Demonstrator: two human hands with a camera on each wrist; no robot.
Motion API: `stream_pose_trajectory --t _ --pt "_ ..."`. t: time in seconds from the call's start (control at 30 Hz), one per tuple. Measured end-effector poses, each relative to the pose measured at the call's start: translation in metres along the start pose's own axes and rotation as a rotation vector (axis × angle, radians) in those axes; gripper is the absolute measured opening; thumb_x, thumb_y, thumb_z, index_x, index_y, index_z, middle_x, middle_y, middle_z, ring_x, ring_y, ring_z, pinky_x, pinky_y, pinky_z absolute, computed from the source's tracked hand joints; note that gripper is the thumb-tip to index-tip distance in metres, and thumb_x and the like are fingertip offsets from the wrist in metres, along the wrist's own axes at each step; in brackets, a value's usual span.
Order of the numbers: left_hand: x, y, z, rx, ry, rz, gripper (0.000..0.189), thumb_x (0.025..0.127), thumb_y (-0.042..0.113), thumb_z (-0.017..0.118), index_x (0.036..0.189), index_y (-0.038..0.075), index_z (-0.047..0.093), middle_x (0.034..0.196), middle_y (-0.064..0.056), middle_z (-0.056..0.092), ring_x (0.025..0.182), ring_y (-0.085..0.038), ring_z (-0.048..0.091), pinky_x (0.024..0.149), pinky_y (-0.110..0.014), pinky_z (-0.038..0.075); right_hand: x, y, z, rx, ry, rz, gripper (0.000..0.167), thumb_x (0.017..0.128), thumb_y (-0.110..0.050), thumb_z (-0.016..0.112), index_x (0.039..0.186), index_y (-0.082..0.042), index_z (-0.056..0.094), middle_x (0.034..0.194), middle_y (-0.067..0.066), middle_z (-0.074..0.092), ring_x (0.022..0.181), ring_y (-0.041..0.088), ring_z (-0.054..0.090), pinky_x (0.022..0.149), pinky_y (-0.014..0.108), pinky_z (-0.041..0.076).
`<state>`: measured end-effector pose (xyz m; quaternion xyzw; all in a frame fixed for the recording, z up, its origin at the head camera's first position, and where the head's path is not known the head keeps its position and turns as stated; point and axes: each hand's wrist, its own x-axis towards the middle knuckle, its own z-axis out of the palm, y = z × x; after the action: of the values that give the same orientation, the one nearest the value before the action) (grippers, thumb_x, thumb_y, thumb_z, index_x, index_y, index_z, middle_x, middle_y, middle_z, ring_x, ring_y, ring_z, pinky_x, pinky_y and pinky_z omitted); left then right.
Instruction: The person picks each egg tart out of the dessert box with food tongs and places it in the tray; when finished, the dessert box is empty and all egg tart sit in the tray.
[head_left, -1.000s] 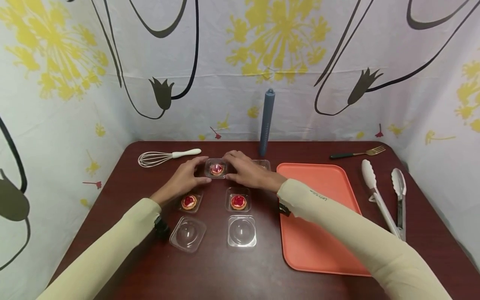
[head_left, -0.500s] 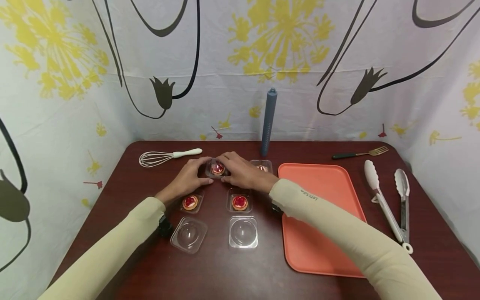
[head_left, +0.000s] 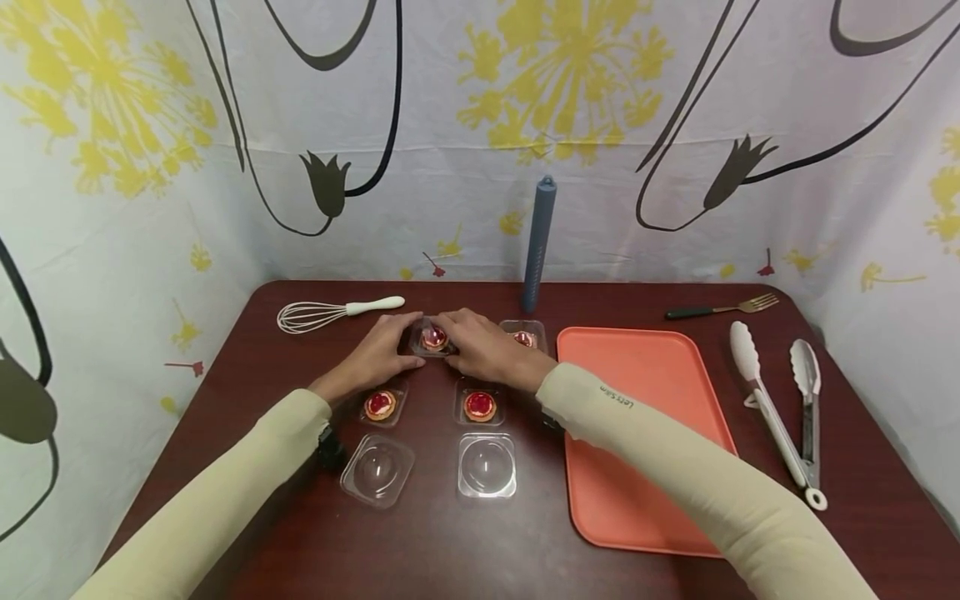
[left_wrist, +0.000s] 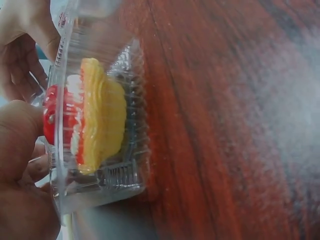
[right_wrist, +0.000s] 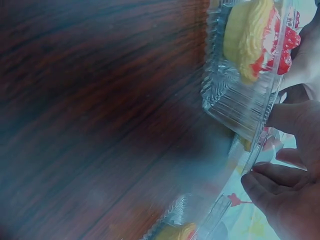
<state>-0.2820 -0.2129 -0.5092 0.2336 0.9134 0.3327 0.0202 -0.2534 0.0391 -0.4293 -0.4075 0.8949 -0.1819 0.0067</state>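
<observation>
A clear plastic container (head_left: 416, 344) with a red-topped tart (head_left: 434, 337) inside sits at the back of the table, between both hands. My left hand (head_left: 372, 351) holds its left side, thumb at the near edge and fingers at the far edge. From the opposite side my right hand (head_left: 483, 347) grips the container's rim, its fingers partly covering the top. The left wrist view shows the yellow tart (left_wrist: 102, 120) with red and white topping through the clear wall. In the right wrist view, fingertips (right_wrist: 255, 182) pinch the container's clear edge.
Another tart container (head_left: 525, 328) stands right of my right hand. Nearer are two more tarts, left (head_left: 380, 405) and right (head_left: 479, 406), and two clear domed pieces (head_left: 377, 471). Around lie a whisk (head_left: 318, 315), blue stick (head_left: 537, 250), orange tray (head_left: 622, 350), fork (head_left: 720, 307) and tongs (head_left: 765, 400).
My right hand has shifted slightly left and closed in on the container's rim, uncovering the tart at the back right. The left hand has come slightly closer around its side.
</observation>
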Motion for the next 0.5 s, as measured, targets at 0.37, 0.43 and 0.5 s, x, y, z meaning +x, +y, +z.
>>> stream_pose_trajectory --t 0.37,0.43,0.5 --pt "0.004 -0.008 0.001 0.114 -0.023 0.038 0.084 0.096 0.027 0.09 0.163 0.0 0.048 0.158 -0.021 0.058 0.144 -0.04 0.051 0.121 -0.058 0.041 0.002 0.0 0.001 0.002 0.021 -0.02 0.06 0.097 -0.008 0.083 0.15 0.003 0.06 0.134 0.013 0.073 0.118 0.034 0.071 0.103 0.048 0.059" --pt "0.002 -0.003 -0.002 0.113 -0.033 0.036 0.083 0.097 0.026 0.088 0.163 -0.002 0.047 0.158 -0.022 0.057 0.145 -0.041 0.05 0.122 -0.058 0.04 0.002 -0.001 0.001 -0.004 0.02 -0.017 0.06 0.096 -0.008 0.083 0.15 0.004 0.059 0.134 0.014 0.073 0.117 0.035 0.071 0.102 0.048 0.059" --pt "0.0 0.004 -0.005 0.117 -0.036 0.034 0.08 0.099 0.026 0.086 0.162 -0.003 0.047 0.157 -0.023 0.058 0.144 -0.042 0.051 0.122 -0.058 0.041 0.002 -0.001 0.001 -0.008 0.018 -0.013 0.061 0.096 -0.009 0.083 0.151 0.005 0.059 0.136 0.015 0.073 0.118 0.035 0.071 0.103 0.048 0.059"
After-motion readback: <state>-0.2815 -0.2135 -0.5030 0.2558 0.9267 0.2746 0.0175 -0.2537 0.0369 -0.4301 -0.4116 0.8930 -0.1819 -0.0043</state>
